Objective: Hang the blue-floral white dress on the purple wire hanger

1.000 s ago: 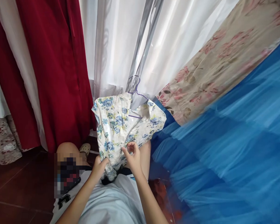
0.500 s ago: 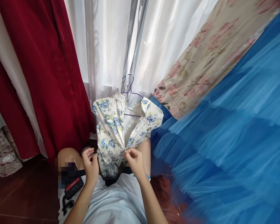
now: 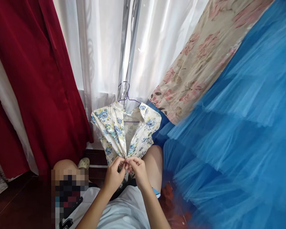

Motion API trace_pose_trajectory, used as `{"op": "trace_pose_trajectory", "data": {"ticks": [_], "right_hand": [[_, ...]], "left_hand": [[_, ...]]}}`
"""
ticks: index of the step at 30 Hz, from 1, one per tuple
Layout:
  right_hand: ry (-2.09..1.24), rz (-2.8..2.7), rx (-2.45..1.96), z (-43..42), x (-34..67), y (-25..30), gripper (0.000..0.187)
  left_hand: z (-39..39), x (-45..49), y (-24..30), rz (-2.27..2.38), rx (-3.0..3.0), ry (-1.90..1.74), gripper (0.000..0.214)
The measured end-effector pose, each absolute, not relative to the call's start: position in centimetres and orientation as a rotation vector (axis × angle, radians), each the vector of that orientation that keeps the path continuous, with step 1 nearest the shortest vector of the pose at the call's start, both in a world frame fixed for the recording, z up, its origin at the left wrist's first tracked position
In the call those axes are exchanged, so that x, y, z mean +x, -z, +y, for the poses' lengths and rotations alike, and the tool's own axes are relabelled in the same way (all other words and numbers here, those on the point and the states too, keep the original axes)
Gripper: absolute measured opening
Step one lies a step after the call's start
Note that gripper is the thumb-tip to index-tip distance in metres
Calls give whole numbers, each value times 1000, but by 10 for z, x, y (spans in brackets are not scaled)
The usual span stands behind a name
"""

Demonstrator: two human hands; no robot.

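A small white garment with blue flowers (image 3: 114,128) hangs on a thin purple hanger (image 3: 128,97) from a metal rail (image 3: 126,47). Its front is open down the middle. My left hand (image 3: 113,175) and my right hand (image 3: 137,170) meet at the lower front edges, fingers pinched on the cloth where the two sides come together. Both hands sit just above my lap and knees.
Red dresses (image 3: 45,79) hang at the left, white sheer fabric (image 3: 100,54) behind the rail, a beige floral cloth (image 3: 200,60) and a wide blue tulle skirt (image 3: 240,136) at the right. Dark red floor tiles (image 3: 19,203) lie below; a slipper (image 3: 84,163) shows by my knee.
My left hand has moved right from the garment's lower edge to meet my right hand at the front opening. The two front edges are now drawn together. The view shifted left.
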State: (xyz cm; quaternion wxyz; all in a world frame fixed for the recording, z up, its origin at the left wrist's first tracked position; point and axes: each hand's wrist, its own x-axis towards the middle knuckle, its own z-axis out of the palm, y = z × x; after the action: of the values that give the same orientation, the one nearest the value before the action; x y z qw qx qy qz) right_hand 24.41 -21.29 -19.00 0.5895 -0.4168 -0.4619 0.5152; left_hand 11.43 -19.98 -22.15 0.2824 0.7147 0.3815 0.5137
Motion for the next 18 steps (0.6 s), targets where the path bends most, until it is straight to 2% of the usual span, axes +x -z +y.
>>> {"op": "trace_pose_trajectory", "data": {"ticks": [7,13,18], "right_hand": [[-1455,-1080,-991,-212,241,187,22],[-1369,-1099,-1041,-210,239,178,20],[-1220,-1173,-983,-182,235,139,24]], "left_hand": [[-202,108,220,1045,1957,-1328,12],[-205,104,218,1119,1979,-1295,11],[-206,100,221,1208,1992,-1247,8]]}}
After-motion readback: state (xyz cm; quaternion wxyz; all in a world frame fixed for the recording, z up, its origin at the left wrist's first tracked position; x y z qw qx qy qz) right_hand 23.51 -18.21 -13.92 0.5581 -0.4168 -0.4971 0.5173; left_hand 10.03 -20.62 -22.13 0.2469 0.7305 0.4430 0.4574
